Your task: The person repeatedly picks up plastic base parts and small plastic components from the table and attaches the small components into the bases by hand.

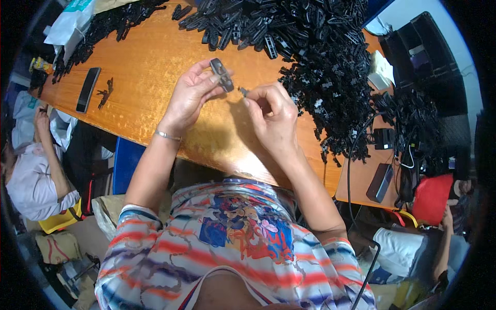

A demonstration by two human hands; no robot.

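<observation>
While the left hand [191,93] holds a dark, elongated plastic piece with rounded ends [221,75] tilted above the orange-brown wooden bench [150,72], the right hand [275,111] comes in just beside it with a tiny dark-grey plastic part [243,91]. Look at the left grip: thumb and fingers closed around the long piece, its far end leaning left. And the right grip, a neat pinch, thumb and forefinger nearly together on that tiny part! The two pieces are apart, a narrow gap between them, both over the middle of the bench.

Far side now, and it's crowded: a big heap of long black plastic pieces [248,23] spreads along the edge. To the right of the hands, a dense heap of small black parts [330,98] runs toward the near side. Over on the left, a flat black rectangular device [88,90] lies near a little cluster of dark slender pieces [106,94]. Farther left, a white bag with a green patch [70,36] sits beside a long strip of black parts [113,23]. And out right, a black oblong box [380,182]!
</observation>
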